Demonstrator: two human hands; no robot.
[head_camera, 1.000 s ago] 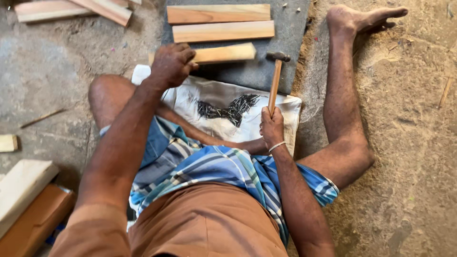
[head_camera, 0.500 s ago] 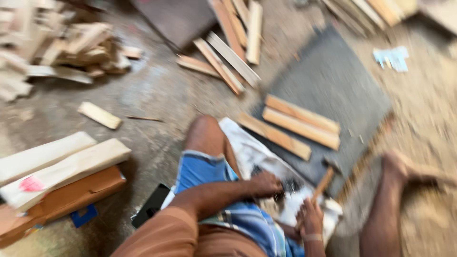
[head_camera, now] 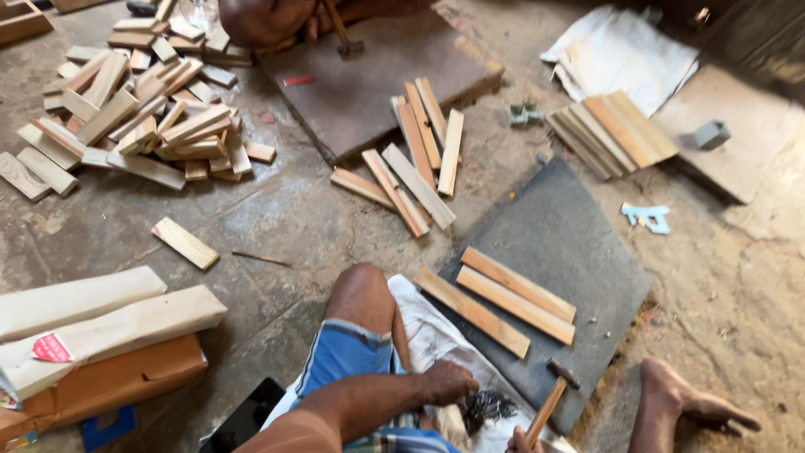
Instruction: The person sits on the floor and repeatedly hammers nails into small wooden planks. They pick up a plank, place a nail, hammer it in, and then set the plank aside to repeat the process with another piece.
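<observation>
While my view tips down over the bent knee, I see my left hand [head_camera: 449, 382] at the bottom centre, fingers curled loosely into a dark pile of small nails [head_camera: 486, 408] on the white cloth [head_camera: 436, 335] spread over my lap; whether it has pinched any I cannot tell. My right hand [head_camera: 518, 442] is mostly cut off by the bottom edge, closed round the pale wooden handle of a small hammer with a dark metal head [head_camera: 553, 398], which slants up to the right, its head over the near corner of the dark grey stone slab [head_camera: 579, 243]. Three pale, flat wooden slats [head_camera: 495, 300] lie side by side on that slab, just above the hammer. At lower left sit long parcels wrapped in cream paper [head_camera: 92, 323], one bearing a small red label, stacked on a brown cardboard box [head_camera: 109, 382]. A loose heap of short, rough-sawn wooden offcuts [head_camera: 134, 117] fills the upper left. At top centre another person's hand [head_camera: 260, 21] rests near a second hammer [head_camera: 344, 38] on a brownish slab [head_camera: 377, 84]. My bare foot [head_camera: 688, 398] lies on the dusty concrete at lower right.
</observation>
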